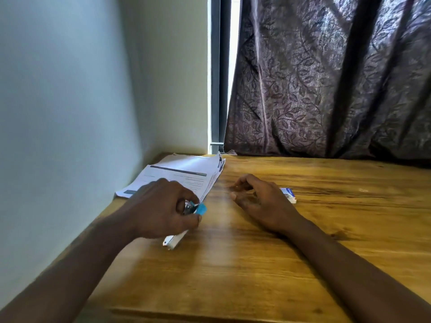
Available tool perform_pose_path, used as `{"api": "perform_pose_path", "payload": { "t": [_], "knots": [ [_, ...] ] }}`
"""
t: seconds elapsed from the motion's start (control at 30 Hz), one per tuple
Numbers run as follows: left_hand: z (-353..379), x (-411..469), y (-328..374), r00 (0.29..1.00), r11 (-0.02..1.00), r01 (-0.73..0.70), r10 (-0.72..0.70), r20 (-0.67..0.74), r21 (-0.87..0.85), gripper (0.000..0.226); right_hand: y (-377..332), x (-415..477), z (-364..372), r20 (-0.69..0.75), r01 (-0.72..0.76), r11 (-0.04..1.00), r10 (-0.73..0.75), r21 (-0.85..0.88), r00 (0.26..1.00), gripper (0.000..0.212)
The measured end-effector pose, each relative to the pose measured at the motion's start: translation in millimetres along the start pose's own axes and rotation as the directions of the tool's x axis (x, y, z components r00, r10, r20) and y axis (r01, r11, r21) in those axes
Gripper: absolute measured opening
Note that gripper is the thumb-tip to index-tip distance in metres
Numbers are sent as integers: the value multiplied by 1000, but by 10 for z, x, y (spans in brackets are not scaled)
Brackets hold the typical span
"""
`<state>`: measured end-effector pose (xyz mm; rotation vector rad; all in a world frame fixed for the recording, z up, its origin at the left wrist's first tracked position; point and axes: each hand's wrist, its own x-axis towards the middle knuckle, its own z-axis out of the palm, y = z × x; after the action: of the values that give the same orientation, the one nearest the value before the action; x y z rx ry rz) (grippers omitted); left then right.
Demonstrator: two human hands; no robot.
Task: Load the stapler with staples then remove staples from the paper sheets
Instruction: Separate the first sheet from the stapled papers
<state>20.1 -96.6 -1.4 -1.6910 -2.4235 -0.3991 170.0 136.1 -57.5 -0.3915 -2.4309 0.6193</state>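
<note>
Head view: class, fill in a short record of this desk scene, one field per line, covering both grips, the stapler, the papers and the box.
left grip: holds the stapler, its blue end showing
right grip: rests on the table, fingers loosely curled, nothing seen in it
papers: stacked at the far left, just beyond the stapler
box: small, behind the right grip, partly hidden by it

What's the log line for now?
left grip: holds blue-and-silver metal stapler | right grip: loosely curled by small white-and-blue cardboard box | white paper sheets: stacked behind stapler
</note>
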Motion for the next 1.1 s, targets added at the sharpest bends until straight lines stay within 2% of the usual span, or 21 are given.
{"api": "perform_pose_path", "payload": {
  "t": [0.07, 0.2, 0.27, 0.33, 0.43, 0.53, 0.6, 0.67, 0.77, 0.87, 1.0, 1.1],
  "knots": [
    [33, -27, 83, 999, 997, -8, 4, 41, 83, 57, 47, 4, 12, 62, -34, 998, 38, -61, 997, 53],
    [93, -58, 175, 996, 989, -27, 15, 87, 145, 56, 75, 0, 24, 177, -73, 986, 100, -152, 979, 74],
    [111, -58, 163, 996, 992, -16, 5, 87, 123, 60, 64, -10, 24, 206, -78, 983, 113, -168, 972, 72],
    [110, -28, 118, 998, 999, 35, -37, 57, 34, 68, 53, -21, 12, 204, -66, 983, 101, -170, 974, 61],
    [107, 152, 46, 988, 992, 118, -122, -90, -49, 64, 17, -13, -44, 118, -54, 972, 83, -228, 990, 47],
    [133, 478, 28, 956, 984, 153, -170, -239, -87, 50, -3, 23, -179, -83, -168, 883, 146, -439, 986, 43],
    [177, 700, 6, 944, 981, 181, -193, -268, -71, 51, 32, 30, -262, -180, -280, 814, 218, -509, 959, 47],
    [238, 877, -15, 945, 976, 216, -213, -248, -19, 62, 90, 9, -318, -214, -365, 756, 296, -544, 931, 53],
    [368, 1026, 4, 947, 964, 259, -241, -212, 61, 75, 161, 7, -355, -220, -469, 708, 420, -528, 881, 65],
    [537, 1089, 55, 951, 958, 239, -198, -239, 158, 74, 243, 15, -401, -230, -545, 685, 501, -483, 834, 72],
    [620, 1135, 43, 967, 971, 176, -139, -212, 164, 68, 293, 0, -498, -273, -582, 709, 514, -399, 813, 52],
    [615, 1136, 41, 975, 975, 149, -116, -191, 167, 65, 289, -56, -639, -362, -642, 698, 537, -316, 762, 45]
  ]
}}
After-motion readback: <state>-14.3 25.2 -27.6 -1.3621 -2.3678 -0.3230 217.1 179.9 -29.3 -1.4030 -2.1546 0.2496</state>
